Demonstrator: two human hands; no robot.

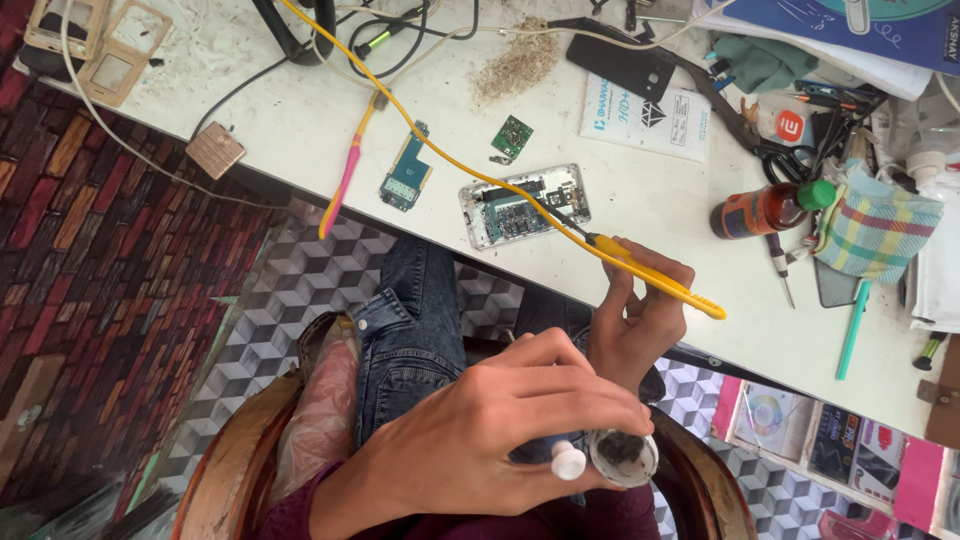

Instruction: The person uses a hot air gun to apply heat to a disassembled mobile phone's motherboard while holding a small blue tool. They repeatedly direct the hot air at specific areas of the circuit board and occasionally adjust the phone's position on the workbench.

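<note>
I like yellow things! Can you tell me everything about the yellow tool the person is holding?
The yellow tool is a slim soldering iron with a smooth plastic-looking handle and a thin dark metal tip. The right hand holds it near the middle, fingers wrapped around the handle. It lies slanted, tip pointing up-left toward the opened phone on the white table; whether the tip touches the phone is unclear. A long yellow cord crosses the table, passes over the phone and meets the tool by its tip.
</note>
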